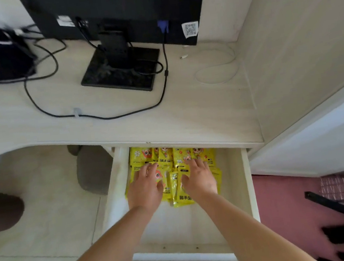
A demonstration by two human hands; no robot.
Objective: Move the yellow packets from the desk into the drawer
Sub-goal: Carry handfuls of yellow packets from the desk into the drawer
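Under two flat palms, left hand (145, 186), right hand (197, 177), fingers spread, clasping nothing: roughly ten overlapping glossy yellow packets (176, 188) inside one open white drawer (249, 185), long axes mostly fingertip-ward.

The yellow packets (166, 160) are heaped flat and overlapping in the back part of the drawer (234, 188), toward its left side. Cartoon faces and black lettering are printed on them. The pale drawer is pulled out from under the worktop (121, 124), whose edge hides the rearmost packets.
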